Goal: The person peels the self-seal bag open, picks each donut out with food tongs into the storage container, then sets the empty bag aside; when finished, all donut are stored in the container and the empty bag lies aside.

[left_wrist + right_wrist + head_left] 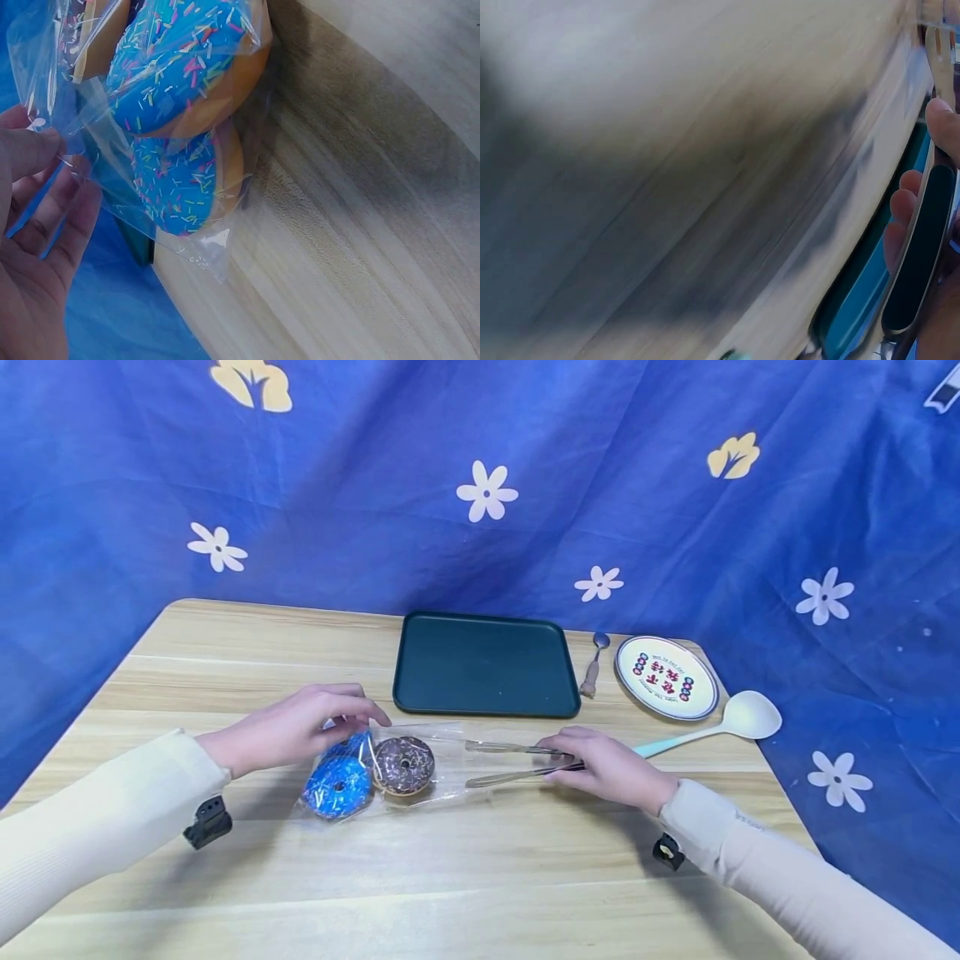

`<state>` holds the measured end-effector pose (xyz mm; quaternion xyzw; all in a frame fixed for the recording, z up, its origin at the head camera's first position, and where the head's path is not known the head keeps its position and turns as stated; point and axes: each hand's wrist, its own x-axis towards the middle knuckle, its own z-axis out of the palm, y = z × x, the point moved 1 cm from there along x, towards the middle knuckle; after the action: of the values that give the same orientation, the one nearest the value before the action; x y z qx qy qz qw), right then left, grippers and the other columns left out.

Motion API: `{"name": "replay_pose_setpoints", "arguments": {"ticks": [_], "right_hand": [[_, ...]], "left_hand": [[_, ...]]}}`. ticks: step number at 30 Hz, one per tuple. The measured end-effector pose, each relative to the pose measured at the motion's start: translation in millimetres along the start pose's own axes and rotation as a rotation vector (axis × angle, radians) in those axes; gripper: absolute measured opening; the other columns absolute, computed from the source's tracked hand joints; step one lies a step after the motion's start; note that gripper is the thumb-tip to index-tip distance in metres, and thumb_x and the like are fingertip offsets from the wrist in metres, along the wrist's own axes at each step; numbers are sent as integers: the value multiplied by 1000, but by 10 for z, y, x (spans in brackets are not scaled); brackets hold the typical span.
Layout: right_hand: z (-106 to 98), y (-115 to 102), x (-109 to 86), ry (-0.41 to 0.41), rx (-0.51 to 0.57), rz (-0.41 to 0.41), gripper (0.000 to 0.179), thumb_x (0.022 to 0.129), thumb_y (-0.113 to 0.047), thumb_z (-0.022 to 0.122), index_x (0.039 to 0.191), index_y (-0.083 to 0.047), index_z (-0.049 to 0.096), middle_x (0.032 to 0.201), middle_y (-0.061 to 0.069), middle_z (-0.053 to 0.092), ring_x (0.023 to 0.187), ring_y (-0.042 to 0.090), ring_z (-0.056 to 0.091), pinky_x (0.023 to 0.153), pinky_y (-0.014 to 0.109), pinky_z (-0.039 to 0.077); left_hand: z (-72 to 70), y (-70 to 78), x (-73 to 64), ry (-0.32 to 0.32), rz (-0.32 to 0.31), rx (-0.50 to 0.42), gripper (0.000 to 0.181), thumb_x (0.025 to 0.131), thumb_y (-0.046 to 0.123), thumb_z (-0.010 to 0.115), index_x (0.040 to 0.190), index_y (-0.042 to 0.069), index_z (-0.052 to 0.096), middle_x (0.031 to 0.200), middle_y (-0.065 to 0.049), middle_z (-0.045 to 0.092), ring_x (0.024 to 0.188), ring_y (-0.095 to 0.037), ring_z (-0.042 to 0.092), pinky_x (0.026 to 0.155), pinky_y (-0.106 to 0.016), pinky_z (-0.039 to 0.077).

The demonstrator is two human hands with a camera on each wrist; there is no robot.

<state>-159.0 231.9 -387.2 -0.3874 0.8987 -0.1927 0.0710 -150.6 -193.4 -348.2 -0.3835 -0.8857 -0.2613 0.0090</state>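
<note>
Left of frame centre, the left hand (pixel 307 722) pinches a clear bag (pixel 452 760) of doughnuts (pixel 403 766), likely steadying it; the right hand (pixel 603 766) grips tongs (pixel 495 779) (spread, perhaps for clearance) at the bag's right end.

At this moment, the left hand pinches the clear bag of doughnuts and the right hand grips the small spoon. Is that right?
Not quite: the right hand grips tongs, not the small spoon, which lies between the tray and the plate, as the head view shows. The left hand does pinch the clear bag of doughnuts.
</note>
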Motion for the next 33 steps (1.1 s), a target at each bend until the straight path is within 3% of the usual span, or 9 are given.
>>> {"name": "replay_pose_setpoints", "arguments": {"ticks": [16, 26, 33], "right_hand": [[156, -236, 340, -23, -16, -50, 42, 97, -39, 75, 129, -13, 67, 110, -3, 70, 98, 7, 65, 92, 31, 59], [137, -308, 395, -21, -18, -79, 42, 100, -40, 71, 128, -9, 68, 114, 1, 71, 102, 11, 66, 95, 34, 58], [144, -295, 400, 9, -32, -120, 35, 102, -35, 70, 125, -9, 70, 112, 1, 74, 101, 10, 68, 93, 34, 59]], "left_hand": [[-8, -3, -6, 21, 42, -25, 39, 91, -9, 72, 115, 22, 77, 106, 6, 73, 96, -9, 71, 84, -29, 62], [0, -14, 9, 27, 55, -27, 39, 91, -10, 72, 114, 21, 78, 106, 4, 74, 95, -7, 70, 83, -28, 62], [-12, -15, 5, 17, 29, -32, 35, 95, -5, 70, 116, 22, 77, 104, 7, 73, 91, -5, 67, 79, -25, 60]]}}
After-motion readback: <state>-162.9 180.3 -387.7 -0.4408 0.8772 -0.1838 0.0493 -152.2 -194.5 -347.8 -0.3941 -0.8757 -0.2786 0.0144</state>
